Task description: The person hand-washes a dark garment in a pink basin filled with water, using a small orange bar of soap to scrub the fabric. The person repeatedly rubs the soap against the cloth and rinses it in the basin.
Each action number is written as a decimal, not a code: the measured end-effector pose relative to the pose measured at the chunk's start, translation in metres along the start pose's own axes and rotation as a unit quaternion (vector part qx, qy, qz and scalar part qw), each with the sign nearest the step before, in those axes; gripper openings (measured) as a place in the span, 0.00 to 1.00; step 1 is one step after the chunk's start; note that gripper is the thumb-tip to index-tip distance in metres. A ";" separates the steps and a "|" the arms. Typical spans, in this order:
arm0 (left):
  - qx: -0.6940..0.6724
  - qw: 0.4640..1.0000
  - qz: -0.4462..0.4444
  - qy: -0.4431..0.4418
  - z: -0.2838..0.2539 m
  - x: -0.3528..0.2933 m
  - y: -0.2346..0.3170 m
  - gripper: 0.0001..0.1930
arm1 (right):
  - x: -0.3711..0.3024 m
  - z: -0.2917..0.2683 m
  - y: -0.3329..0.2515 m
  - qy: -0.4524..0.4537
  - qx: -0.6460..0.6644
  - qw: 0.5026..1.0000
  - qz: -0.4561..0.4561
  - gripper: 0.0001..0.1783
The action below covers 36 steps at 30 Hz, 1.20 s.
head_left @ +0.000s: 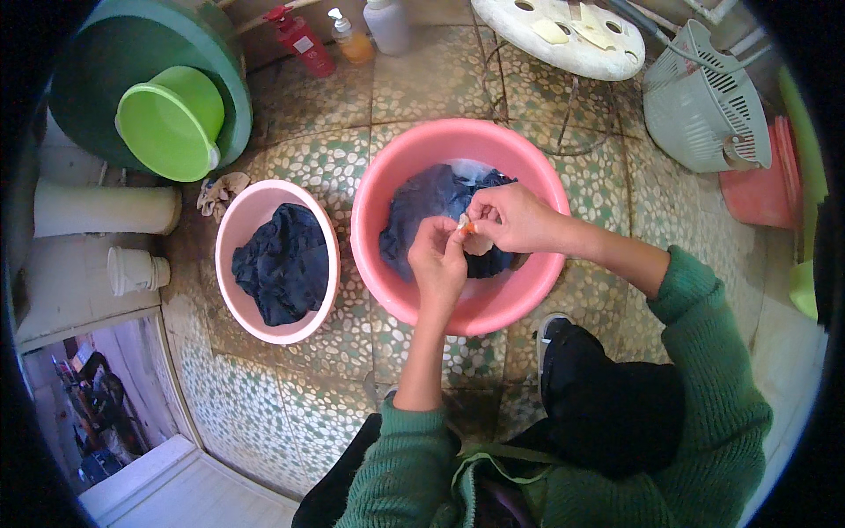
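The left hand [437, 257] and right hand [515, 220] pinch a small white-and-orange item [467, 228], too small to identify, well inside the pink basin's [458, 132] rim, probably so drips land on the dark cloth [412, 209] below. Beyond the left rim, a paler basin [226, 286] keeps a dark garment [282, 264] off the floor [334, 163].

A chunky green ribbed-knit top [722, 387] has sleeves ending on the forearms, a pale metallic-looking zip [469, 503] and paler green edging [528, 480] at the front. Below are plain black trousers [620, 387] and a dark, white-edged shoe [553, 329]. The left hand [437, 257] and right hand [518, 219] are bare.
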<state>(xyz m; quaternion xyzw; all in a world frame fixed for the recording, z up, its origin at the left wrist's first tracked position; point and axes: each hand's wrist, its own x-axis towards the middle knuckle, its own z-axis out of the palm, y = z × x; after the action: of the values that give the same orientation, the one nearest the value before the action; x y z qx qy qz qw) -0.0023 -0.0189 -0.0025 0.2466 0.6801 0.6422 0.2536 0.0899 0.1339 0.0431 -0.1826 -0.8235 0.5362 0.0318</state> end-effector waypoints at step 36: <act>0.181 0.946 0.267 0.038 -0.004 0.007 0.045 0.09 | 0.001 -0.001 -0.014 0.064 0.003 0.997 -0.040 0.07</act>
<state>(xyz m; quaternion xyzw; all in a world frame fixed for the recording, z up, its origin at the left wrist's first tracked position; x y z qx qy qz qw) -0.0094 -0.0149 0.0428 0.4362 0.7031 0.5616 -0.0014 0.0852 0.1304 0.0559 -0.1837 -0.8250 0.5238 0.1064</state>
